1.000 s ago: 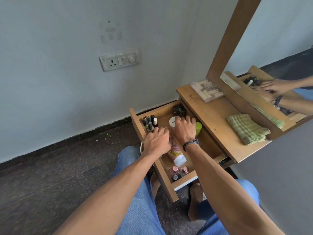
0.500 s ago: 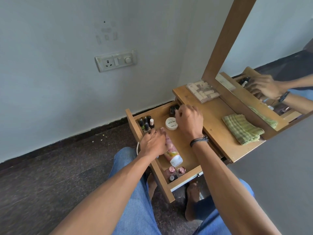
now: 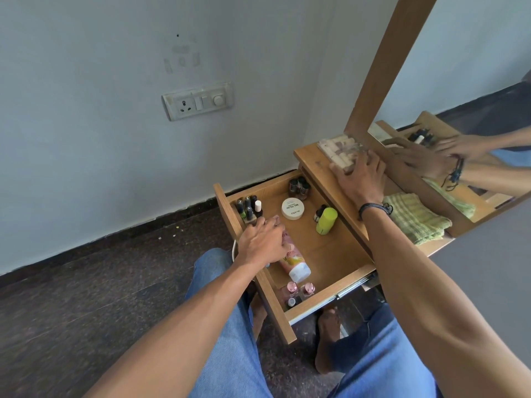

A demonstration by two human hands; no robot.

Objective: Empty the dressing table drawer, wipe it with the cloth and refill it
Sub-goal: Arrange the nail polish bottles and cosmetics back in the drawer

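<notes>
The wooden drawer (image 3: 330, 254) of the dressing table stands pulled out over my knees. My left hand (image 3: 263, 242) lies curled over the upper end of a pink tube (image 3: 296, 262) inside it, fingertips next to a cluster of dark nail polish bottles (image 3: 248, 208). Also in the drawer are a white round jar (image 3: 292, 208), a green bottle (image 3: 326, 221), small dark bottles (image 3: 298, 186) at the back and pink-capped bottles (image 3: 298, 291) at the front. My right hand (image 3: 362, 179) rests with spread fingers on a clear case (image 3: 342, 147) on the tabletop. The folded green cloth (image 3: 416, 222) lies right of that hand.
The mirror (image 3: 459, 81) in its wooden frame stands along the tabletop's far edge and reflects my hands. A switch and socket plate (image 3: 198, 100) is on the wall. Dark stone floor (image 3: 100, 282) lies to the left. My bare foot (image 3: 327, 340) is under the drawer.
My right hand has left the drawer, risen over the table edge and landed on the clear case. The green bottle is uncovered again. My left hand has stayed on the pink tube.
</notes>
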